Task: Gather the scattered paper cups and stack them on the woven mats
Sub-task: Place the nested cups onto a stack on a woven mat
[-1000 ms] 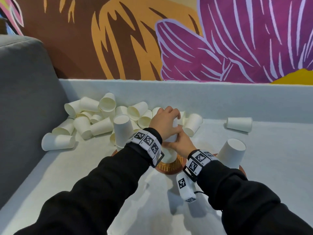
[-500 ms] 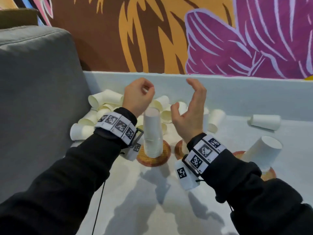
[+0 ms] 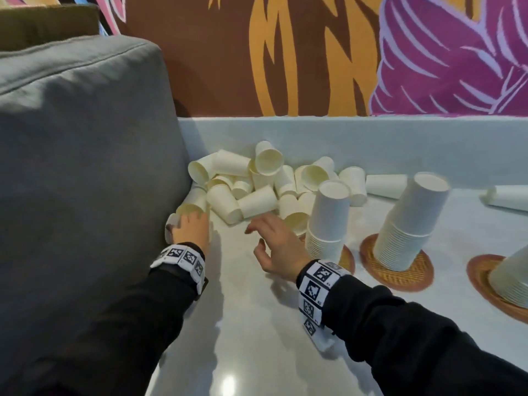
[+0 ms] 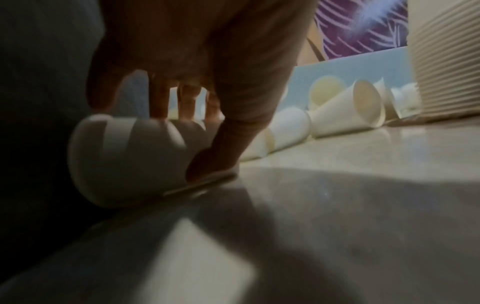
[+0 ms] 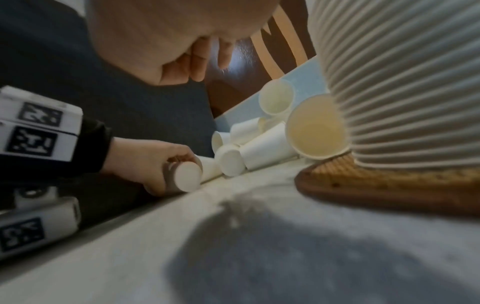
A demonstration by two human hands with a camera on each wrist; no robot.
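Note:
Several white paper cups (image 3: 251,192) lie scattered in a pile against the back ledge. My left hand (image 3: 190,228) grips one lying cup (image 3: 170,228) beside the grey cushion; fingers curl over the cup (image 4: 124,160) and the thumb presses its right side. My right hand (image 3: 271,238) hovers open over the table, just in front of the pile, holding nothing. Upside-down cup stacks stand on round woven mats: one stack (image 3: 328,221) on a mat (image 3: 348,261) right of my right hand, a leaning stack (image 3: 408,221) on a second mat (image 3: 400,274), and a third stack (image 3: 511,278) at the right edge.
A grey sofa cushion (image 3: 85,167) walls off the left side. A pale ledge (image 3: 343,138) under a painted wall closes the back. Two single cups (image 3: 385,185) (image 3: 508,198) lie at the back right. In the right wrist view the nearest stack (image 5: 402,82) and its mat (image 5: 376,185) loom close.
Both hands dropped from above the stack and moved left to the pile. My left hand took hold of a lying cup by the cushion. The view swung left.

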